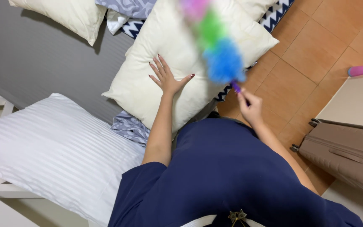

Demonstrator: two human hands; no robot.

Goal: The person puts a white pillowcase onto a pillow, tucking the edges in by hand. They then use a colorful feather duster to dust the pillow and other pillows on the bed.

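Note:
My left hand (167,76) lies flat with fingers spread on a large cream pillow (148,84) in the middle of the view. My right hand (249,106) grips the purple handle of a fluffy duster (217,44) with pink, green and blue tufts. The duster head is blurred and hangs over the right side of the cream pillow. My dark blue garment fills the lower middle.
A white striped pillow (51,147) lies at lower left on a grey bed sheet (38,59). Another cream pillow (68,14) sits at top left. Patterned cushions peek out behind. A brown suitcase (345,155) stands on the orange tiled floor (316,46) at right, with a pink bottle (360,70) nearby.

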